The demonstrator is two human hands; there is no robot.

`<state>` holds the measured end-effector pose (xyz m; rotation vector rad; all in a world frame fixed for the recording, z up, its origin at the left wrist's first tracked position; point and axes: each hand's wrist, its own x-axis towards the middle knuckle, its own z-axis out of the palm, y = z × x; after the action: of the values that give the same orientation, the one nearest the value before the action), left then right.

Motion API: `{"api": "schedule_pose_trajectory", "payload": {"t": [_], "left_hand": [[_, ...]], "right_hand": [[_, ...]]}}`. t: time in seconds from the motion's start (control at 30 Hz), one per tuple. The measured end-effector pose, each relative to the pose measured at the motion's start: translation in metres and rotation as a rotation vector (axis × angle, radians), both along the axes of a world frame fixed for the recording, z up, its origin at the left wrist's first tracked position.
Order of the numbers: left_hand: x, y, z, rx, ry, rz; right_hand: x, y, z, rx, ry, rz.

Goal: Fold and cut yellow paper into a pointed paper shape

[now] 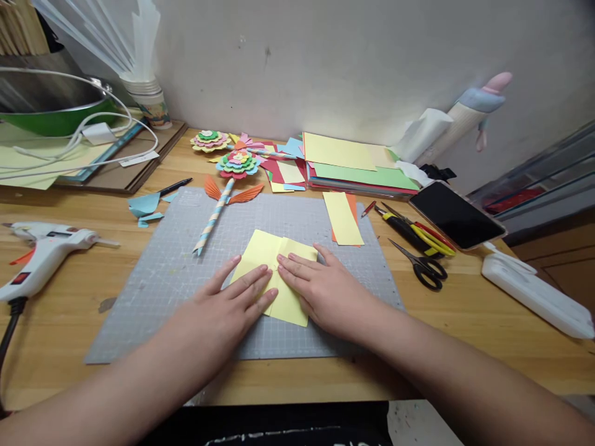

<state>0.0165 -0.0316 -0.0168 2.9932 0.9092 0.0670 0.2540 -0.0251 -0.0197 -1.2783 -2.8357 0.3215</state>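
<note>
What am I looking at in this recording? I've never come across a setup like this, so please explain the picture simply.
There is no machine here: a person is working with two bare hands. The single picture comes from a camera worn on the head, looking forward and down, so the forearms enter from the bottom corners.

The left hand and the right hand lie on yellow paper, fingers extended; neither grips it. Under the paper is a gray cutting mat on a wooden table.

Beyond the hands lies a layered paper flower with a striped stem. A glue gun is at the person's left; scissors and a phone are at the right.
</note>
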Motion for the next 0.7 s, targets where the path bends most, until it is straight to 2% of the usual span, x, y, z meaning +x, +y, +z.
{"api": "schedule_pose_trajectory", "payload": {"t": [0.17, 0.37, 0.53, 0.6, 0.7], "left_hand": [[-0.004, -0.013, 0.001, -0.01, -0.016, 0.012], [-0.01, -0.024, 0.004, -0.051, -0.036, 0.096], [-0.006, -0.028, 0.006, -0.108, -0.157, 0.15], [0.0, -0.029, 0.007, -0.117, -0.229, 0.191], [0.01, -0.028, 0.009, -0.115, -0.329, 0.326]], "right_hand": [[0.001, 0.0, -0.002, 0.013, 0.014, -0.002], [0.002, 0.0, -0.001, 0.012, 0.026, 0.005], [0.005, 0.0, -0.002, -0.007, 0.054, -0.004], [0.006, 0.001, -0.003, -0.014, 0.079, -0.004], [0.006, 0.003, -0.005, 0.005, 0.128, -0.002]]}}
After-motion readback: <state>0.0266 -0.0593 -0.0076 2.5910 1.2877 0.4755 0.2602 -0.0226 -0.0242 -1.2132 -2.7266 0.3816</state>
